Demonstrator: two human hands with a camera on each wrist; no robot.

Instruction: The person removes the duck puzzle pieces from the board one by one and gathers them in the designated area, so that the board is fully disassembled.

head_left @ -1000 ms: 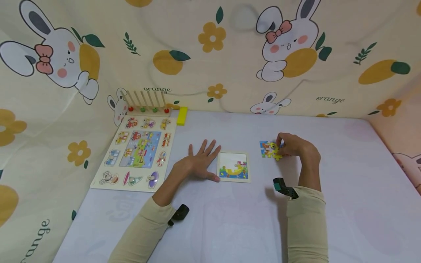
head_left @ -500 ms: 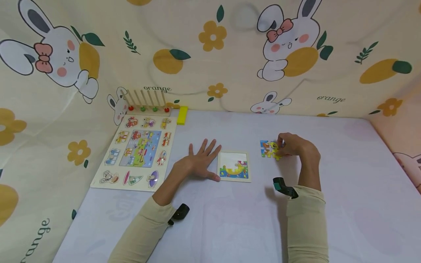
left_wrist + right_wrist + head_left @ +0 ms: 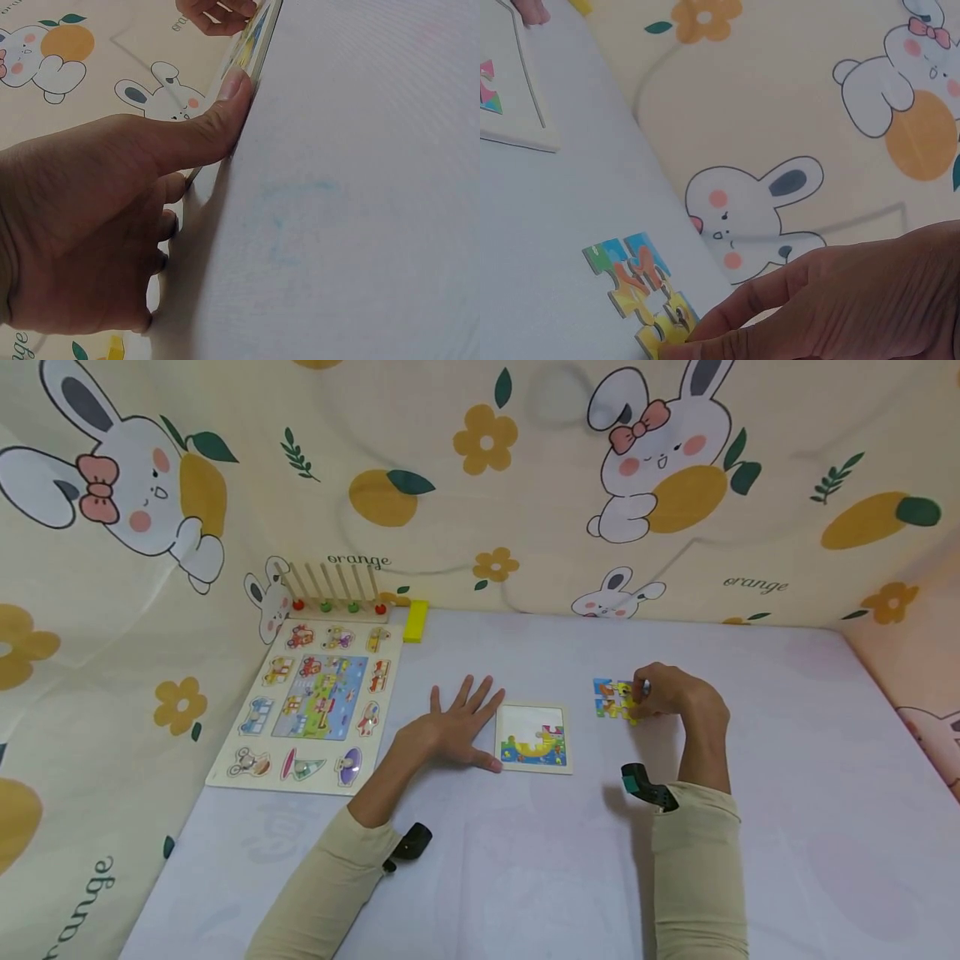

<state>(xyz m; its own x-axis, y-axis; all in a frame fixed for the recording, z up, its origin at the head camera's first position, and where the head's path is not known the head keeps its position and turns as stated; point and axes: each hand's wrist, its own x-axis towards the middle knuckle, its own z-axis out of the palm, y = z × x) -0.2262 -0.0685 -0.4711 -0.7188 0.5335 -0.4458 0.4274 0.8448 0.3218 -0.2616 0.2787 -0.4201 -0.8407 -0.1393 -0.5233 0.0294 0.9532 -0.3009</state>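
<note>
My left hand [image 3: 456,732] lies flat with fingers spread, its thumb along the left edge of the small puzzle tray [image 3: 534,772]. Joined pieces fill the tray's bottom and lower right; its white base shows above them. To the right, my right hand [image 3: 667,690] pinches a yellow puzzle piece [image 3: 655,341] between thumb and forefinger, partly hidden by the fingers. That piece sits at the edge of a cluster of loose puzzle pieces [image 3: 604,698]. In the left wrist view, the left thumb [image 3: 234,94] touches the tray's edge.
A large knobbed picture board [image 3: 247,777] lies at the left. Behind it stands a wooden peg rack [image 3: 341,615] with red and green beads, beside a yellow block [image 3: 416,622]. A printed rabbit cloth [image 3: 540,510] rises along the table's back edge.
Both hands stay in nearly the same places. The right fingers shift slightly at the loose pieces, and a small pale patch now shows between them.
</note>
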